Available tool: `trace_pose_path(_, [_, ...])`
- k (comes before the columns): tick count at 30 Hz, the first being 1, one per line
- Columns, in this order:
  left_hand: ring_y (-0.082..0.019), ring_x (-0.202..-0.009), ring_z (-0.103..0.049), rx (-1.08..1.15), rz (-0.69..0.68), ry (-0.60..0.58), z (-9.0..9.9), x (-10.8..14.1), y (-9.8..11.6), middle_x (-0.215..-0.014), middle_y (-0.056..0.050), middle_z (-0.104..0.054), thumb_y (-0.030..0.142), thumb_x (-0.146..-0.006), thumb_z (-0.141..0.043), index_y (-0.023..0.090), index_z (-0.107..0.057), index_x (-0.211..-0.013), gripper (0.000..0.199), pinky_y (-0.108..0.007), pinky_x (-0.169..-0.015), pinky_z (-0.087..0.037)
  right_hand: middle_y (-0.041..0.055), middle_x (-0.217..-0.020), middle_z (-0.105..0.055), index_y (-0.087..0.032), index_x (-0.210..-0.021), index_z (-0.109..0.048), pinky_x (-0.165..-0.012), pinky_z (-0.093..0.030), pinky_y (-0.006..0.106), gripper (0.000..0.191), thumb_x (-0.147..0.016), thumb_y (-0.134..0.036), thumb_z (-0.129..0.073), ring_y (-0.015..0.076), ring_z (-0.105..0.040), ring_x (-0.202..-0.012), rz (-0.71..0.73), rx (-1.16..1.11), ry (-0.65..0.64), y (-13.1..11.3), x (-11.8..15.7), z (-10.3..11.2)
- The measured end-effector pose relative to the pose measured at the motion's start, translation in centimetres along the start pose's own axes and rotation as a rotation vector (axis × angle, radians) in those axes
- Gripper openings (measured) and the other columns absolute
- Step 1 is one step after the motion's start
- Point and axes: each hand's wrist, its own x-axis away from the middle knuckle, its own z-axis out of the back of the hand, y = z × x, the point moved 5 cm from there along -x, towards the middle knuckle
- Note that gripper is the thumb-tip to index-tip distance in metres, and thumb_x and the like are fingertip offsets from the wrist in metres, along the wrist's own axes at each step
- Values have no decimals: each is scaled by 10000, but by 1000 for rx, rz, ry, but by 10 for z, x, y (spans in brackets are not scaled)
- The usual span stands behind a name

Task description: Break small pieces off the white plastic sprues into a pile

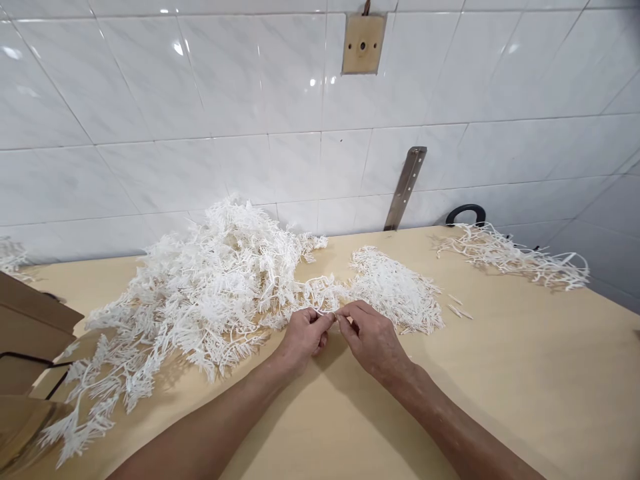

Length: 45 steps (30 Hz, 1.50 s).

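Observation:
My left hand [306, 337] is closed in a pinch on a white plastic sprig [321, 288], whose thin stem arches above the fingers. The fingertips of my right hand [367, 333] are pinched at the end of that stem, touching or nearly touching the left fingertips; the exact grip point is too small to make out. Just left of the hands spreads a large heap of white branched plastic sprigs [215, 280]. Right behind my right hand lies a pile of small loose white needle-like pieces [395, 290].
Bare white stems [520, 257] lie at the back right beside a black curved handle [466, 213]. A perforated metal strip [406, 188] leans on the tiled wall [295, 73]. Cardboard [30, 333] stands at the left edge of the wooden table [525, 373]. A few pieces [460, 311] lie apart.

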Motion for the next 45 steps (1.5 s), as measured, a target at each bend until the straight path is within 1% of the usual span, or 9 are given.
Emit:
trace_pose_path(3, [-59, -416, -299, -42, -72, 9, -1, 0, 1, -428, 69, -383, 434, -729, -676, 195, -432, -573, 375, -224, -436, -211, 49, -812, -666, -182, -804, -636, -619, -450, 267, 189, -918, -203, -487, 147, -587, -656, -47, 35, 13, 4, -2, 0])
trace_pose_path(8, [-62, -452, -260, -69, -107, 52, -3, -1, 1, -455, 78, -335, 472, -718, -676, 195, -425, -565, 404, -234, -456, -191, 10, -661, -649, -196, -736, -630, -570, -425, 262, 146, -847, -244, -549, 146, -566, -558, -316, 3, -5, 13, -3, -6])
trace_pose_path(13, [-57, -450, -244, -87, -108, 66, -2, -1, -1, -457, 78, -321, 500, -694, -706, 198, -399, -546, 455, -236, -450, -165, 53, -723, -628, -185, -735, -581, -571, -400, 259, 207, -887, -215, -444, 157, -568, -624, -127, 148, 102, 7, -6, -4])
trace_pose_path(21, [-33, -387, -237, 157, 13, -99, -3, 1, -1, -449, 83, -396, 567, -615, -781, 191, -454, -624, 498, -217, -413, -131, 99, -869, -663, -180, -899, -604, -675, -450, 333, 159, -865, -300, -506, 197, -596, -668, -339, 251, 292, 64, -12, 50])
trace_pose_path(23, [-30, -385, -244, 178, 17, -113, -3, 0, 1, -455, 81, -408, 565, -602, -798, 186, -468, -637, 504, -213, -406, -132, 85, -849, -652, -180, -924, -622, -641, -464, 325, 217, -868, -368, -529, 183, -597, -630, -414, 128, 232, 65, -14, 53])
trace_pose_path(27, [-34, -384, -271, 169, 1, -129, -3, 1, 3, -453, 80, -415, 569, -614, -799, 181, -490, -663, 499, -209, -396, -134, -24, -621, -546, -201, -922, -639, -447, -413, 259, 352, -906, -518, -487, 119, -497, -426, -567, -364, -214, 43, -9, 20])
trace_pose_path(30, [-39, -380, -288, 147, -18, -112, -3, 2, 4, -449, 81, -419, 582, -619, -790, 178, -511, -691, 496, -207, -391, -138, -46, -608, -495, -199, -908, -633, -401, -378, 224, 351, -892, -532, -523, 93, -438, -428, -552, -595, -377, 23, -3, 0])
trace_pose_path(34, [-41, -378, -279, 125, -31, -95, -3, 1, 3, -435, 82, -419, 591, -620, -779, 178, -512, -695, 497, -205, -387, -149, -34, -670, -529, -191, -868, -638, -390, -354, 199, 313, -859, -498, -577, 76, -411, -457, -584, -662, -398, 21, 1, -8])
trace_pose_path(45, [-73, -386, -359, -42, -133, 2, -3, -2, -2, -432, 63, -443, 602, -695, -690, 185, -507, -671, 456, -211, -401, -243, -38, -578, -522, -198, -710, -571, -354, -341, 185, 225, -843, -375, -534, 80, -422, -403, -531, -403, -355, 12, -2, 1])
